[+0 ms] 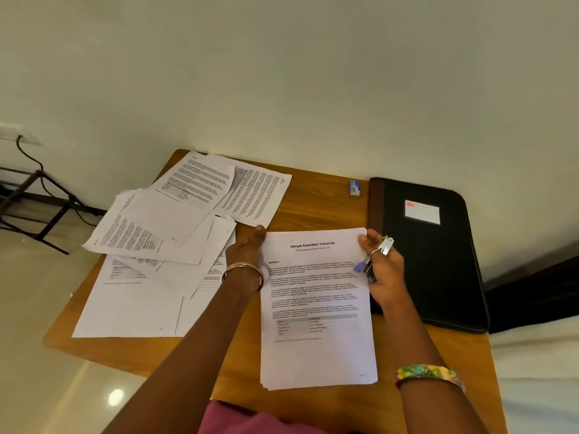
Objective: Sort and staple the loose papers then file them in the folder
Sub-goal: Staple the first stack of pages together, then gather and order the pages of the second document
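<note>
A: Filling most of the view below the pale wall is a wooden surface (313,202), pushed up against that wall.

B: And on it?

A: Loose papers (163,245) sprawl over its left half, overlapping at odd angles, some printed, some blank side up. At the right edge lies a black folder (438,261), closed, with a white label (422,212) on its cover; its right side overhangs the surface.

B: Between them?

A: A squared stack (316,308), headed "Sample Education Transcript", lying flat near the front edge, its right edge just beside the folder.

B: The hands?

A: The left hand (247,252) rests at the stack's top-left corner, fingers extended against the paper edge rather than wrapped around anything. The right hand (383,270) is at the top-right corner, its fingers curled around a small metal stapler (374,258) with a blue part, while the thumb touches the sheet.

B: Anything smaller?

A: A gold bangle (242,270) on the left wrist, a multicoloured one (429,374) on the right, and a little blue box (355,187) near the wall, just left of the folder.
</note>
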Demonstrator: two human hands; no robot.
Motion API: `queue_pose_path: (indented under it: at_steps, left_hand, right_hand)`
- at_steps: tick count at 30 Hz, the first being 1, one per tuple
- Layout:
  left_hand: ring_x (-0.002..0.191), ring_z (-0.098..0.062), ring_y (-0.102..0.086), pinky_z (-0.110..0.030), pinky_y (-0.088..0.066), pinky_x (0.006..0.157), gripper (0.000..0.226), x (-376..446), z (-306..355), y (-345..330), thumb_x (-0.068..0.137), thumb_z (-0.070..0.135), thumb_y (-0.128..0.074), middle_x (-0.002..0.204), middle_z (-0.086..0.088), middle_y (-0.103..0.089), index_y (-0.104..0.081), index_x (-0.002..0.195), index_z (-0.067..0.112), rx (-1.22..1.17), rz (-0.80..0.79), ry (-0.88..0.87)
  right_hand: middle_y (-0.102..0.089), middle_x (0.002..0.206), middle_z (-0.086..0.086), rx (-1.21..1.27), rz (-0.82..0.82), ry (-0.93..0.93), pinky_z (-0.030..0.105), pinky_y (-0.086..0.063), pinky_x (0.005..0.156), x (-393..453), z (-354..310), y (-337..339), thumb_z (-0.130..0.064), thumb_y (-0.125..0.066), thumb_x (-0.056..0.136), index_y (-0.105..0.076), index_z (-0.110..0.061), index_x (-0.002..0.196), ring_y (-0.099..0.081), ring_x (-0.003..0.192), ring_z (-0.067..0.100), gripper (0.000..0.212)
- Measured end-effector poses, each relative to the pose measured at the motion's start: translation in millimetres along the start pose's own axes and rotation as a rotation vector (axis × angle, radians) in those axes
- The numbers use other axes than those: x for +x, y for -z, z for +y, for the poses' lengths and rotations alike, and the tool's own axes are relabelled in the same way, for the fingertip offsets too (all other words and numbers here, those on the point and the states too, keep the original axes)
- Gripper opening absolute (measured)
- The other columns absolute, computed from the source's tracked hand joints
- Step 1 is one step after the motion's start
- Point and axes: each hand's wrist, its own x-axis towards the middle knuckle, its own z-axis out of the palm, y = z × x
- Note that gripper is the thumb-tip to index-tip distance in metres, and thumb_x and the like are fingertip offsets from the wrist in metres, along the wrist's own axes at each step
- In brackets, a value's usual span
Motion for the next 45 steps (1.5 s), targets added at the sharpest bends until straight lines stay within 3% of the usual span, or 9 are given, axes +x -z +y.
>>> queue_pose_path:
  at_steps: [5,11,15,19,23,26,35,38,45]
  left_hand:
    - [0.065,-0.020,-0.049,-0.029,-0.040,0.072,0.027,-6,3,2,0.082,0.027,-0.069,0.075,-0.004,-0.052,-0.049,0.073,0.011,0.087,-0.009,0.051]
    - [0.073,-0.028,-0.064,-0.043,-0.056,0.073,0.060,5,-4,21,0.075,0.067,-0.056,0.085,-0.010,-0.068,-0.062,0.098,0.012,0.199,-0.177,0.172]
    - [0.076,-0.024,-0.065,-0.032,-0.058,0.060,0.019,1,-34,44,0.088,0.037,-0.059,0.089,-0.005,-0.070,-0.061,0.089,0.018,0.537,-0.302,0.182]
    - [0.086,-0.025,-0.062,-0.045,-0.053,0.088,0.015,11,-79,64,0.082,0.013,-0.069,0.099,-0.003,-0.065,-0.060,0.093,0.019,0.890,-0.254,0.077]
    - [0.081,-0.023,-0.061,-0.034,-0.054,0.081,0.030,19,-92,54,0.079,0.012,-0.071,0.097,-0.005,-0.066,-0.059,0.106,0.012,0.970,-0.087,-0.078]
    - [0.078,-0.020,-0.056,-0.027,-0.047,0.073,0.038,22,-91,41,0.081,0.014,-0.069,0.102,-0.007,-0.065,-0.054,0.116,0.013,1.026,-0.048,-0.147]
    - [0.092,-0.023,-0.060,-0.029,-0.048,0.083,0.033,23,-104,41,0.087,0.019,-0.062,0.109,-0.008,-0.065,-0.058,0.120,0.012,1.134,-0.020,-0.275]
    - [0.095,-0.022,-0.060,-0.025,-0.045,0.082,0.028,17,-108,55,0.089,0.018,-0.061,0.107,-0.005,-0.065,-0.060,0.116,0.012,1.165,-0.047,-0.320]
    - [0.077,-0.018,-0.064,-0.032,-0.056,0.078,0.015,32,-95,112,0.090,0.018,-0.057,0.094,-0.002,-0.068,-0.067,0.102,0.020,1.158,-0.104,-0.335]
  right_hand:
    - [-0.071,0.098,0.012,-0.029,0.038,-0.107,0.047,-0.058,0.073,4,-3,-1,-0.015,-0.076,0.076,-0.064,-0.007,0.107,-0.068,0.085,0.030,0.034]
    - [-0.070,0.097,0.016,-0.073,0.080,-0.281,0.056,-0.055,0.078,11,-2,-2,-0.019,-0.080,0.072,-0.062,-0.009,0.103,-0.069,0.085,0.034,0.037]
    - [-0.067,0.096,0.012,-0.067,0.202,-0.329,0.050,-0.055,0.081,18,-2,-5,-0.020,-0.079,0.074,-0.055,-0.008,0.104,-0.068,0.083,0.030,0.040]
    - [-0.064,0.099,0.009,-0.079,0.343,-0.173,0.041,-0.055,0.080,26,0,-15,-0.021,-0.074,0.079,-0.056,-0.015,0.084,-0.065,0.087,0.025,0.020]
    - [-0.065,0.097,0.003,-0.344,0.477,0.167,0.035,-0.056,0.075,26,7,-23,-0.029,-0.070,0.082,-0.062,-0.015,0.093,-0.065,0.089,0.019,0.019]
    - [-0.068,0.094,0.003,-0.524,0.389,0.345,0.037,-0.057,0.074,20,22,-21,-0.033,-0.065,0.085,-0.063,-0.010,0.099,-0.067,0.086,0.019,0.027]
    - [-0.036,0.139,0.011,-1.384,-0.122,0.241,0.041,-0.035,0.105,14,95,-23,-0.022,-0.058,0.092,-0.029,-0.015,0.141,-0.038,0.126,0.026,0.058]
    - [-0.036,0.138,0.011,-1.534,-0.061,0.422,0.037,-0.037,0.101,7,111,-19,-0.025,-0.060,0.089,-0.033,-0.013,0.140,-0.035,0.124,0.024,0.059]
    - [-0.037,0.137,0.012,-1.582,0.173,0.392,0.045,-0.030,0.100,-2,107,-41,-0.031,-0.059,0.087,-0.044,-0.021,0.129,-0.032,0.124,0.029,0.046]
